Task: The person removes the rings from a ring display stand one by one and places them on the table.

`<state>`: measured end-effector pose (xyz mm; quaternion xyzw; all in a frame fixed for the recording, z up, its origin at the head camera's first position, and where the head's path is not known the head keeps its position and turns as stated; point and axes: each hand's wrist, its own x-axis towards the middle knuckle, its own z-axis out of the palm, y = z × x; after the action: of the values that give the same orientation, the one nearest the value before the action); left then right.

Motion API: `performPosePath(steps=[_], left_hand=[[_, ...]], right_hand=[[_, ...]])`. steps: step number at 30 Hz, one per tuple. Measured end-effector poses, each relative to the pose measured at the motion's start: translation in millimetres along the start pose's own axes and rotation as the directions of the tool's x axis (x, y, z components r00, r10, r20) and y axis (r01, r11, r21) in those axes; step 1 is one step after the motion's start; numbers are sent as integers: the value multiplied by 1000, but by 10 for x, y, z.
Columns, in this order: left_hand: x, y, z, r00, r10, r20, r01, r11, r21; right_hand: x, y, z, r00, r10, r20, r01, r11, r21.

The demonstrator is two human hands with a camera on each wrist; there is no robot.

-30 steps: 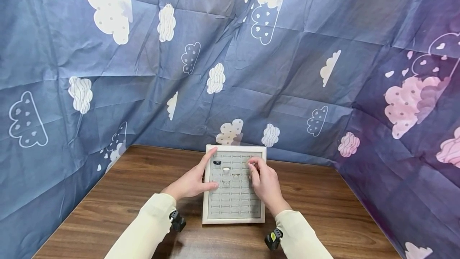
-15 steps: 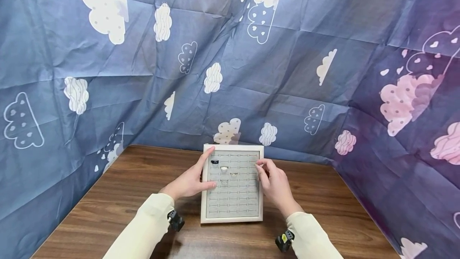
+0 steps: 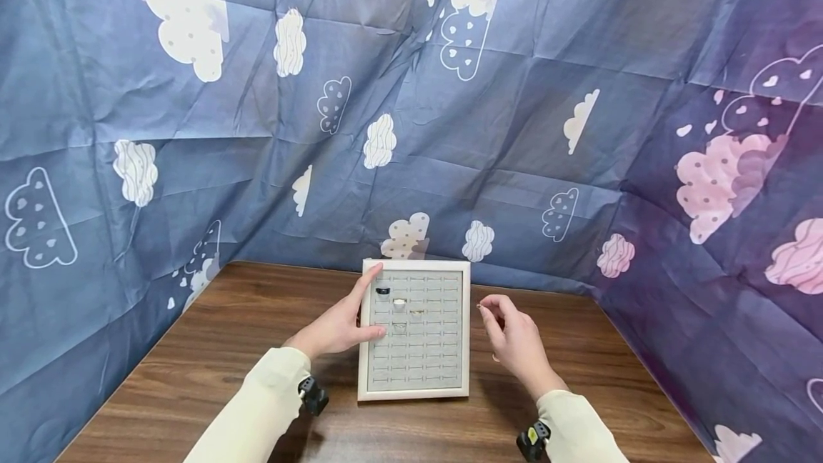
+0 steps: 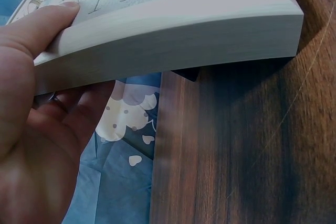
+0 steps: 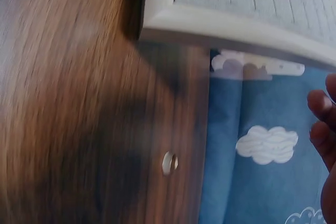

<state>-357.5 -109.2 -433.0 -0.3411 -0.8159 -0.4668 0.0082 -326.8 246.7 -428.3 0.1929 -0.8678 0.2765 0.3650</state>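
Head: left hand (image 3: 336, 327) grips frame (image 3: 414, 396); yellow label (image 3: 532, 436) unreadable.

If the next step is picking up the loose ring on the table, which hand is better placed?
Likely the right hand: it is clear of the ring display frame and near the loose ring, though seemingly pinching something tiny. The left hand grips the frame's left side.

Left edge of the white-framed grey rectangular ring board (image 3: 418, 356) is a no-go, bare left hand (image 3: 341, 320) gripping it. Narrow gap on its right, then the bare right hand (image 3: 519, 343). Blue cloud-print fabric (image 3: 508, 141) blocks behind; brown wooden tabletop (image 3: 405, 431) out front's passable.
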Motion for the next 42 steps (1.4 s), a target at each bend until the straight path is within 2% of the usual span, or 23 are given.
performPosePath(steps=[6, 13, 21, 27, 35, 42], left_hand=[[-7, -19, 0, 1000, 14, -1, -14, 1000, 12], [-10, -41, 1, 1000, 1, 10, -1, 1000, 4], [-10, -44, 4, 1000, 16, 5, -16, 1000, 10], [-11, -27, 8, 1000, -11, 8, 11, 1000, -1], [3, -33, -3, 1000, -4, 4, 4, 1000, 11], [7, -45, -4, 1000, 10, 7, -10, 1000, 13]], right_hand=[[-57, 157, -65, 1000, 13, -15, -14, 999, -32], [-136, 359, -144, 998, 56, -5, -56, 996, -70], [-232, 545, -188, 989, 140, 39, -135, 986, -98], [-264, 659, -197, 979, 190, 69, -185, 980, -78], [-273, 722, -219, 945, 291, 151, -270, 952, -142], [-343, 789, -189, 885, 385, 263, -331, 915, -230]])
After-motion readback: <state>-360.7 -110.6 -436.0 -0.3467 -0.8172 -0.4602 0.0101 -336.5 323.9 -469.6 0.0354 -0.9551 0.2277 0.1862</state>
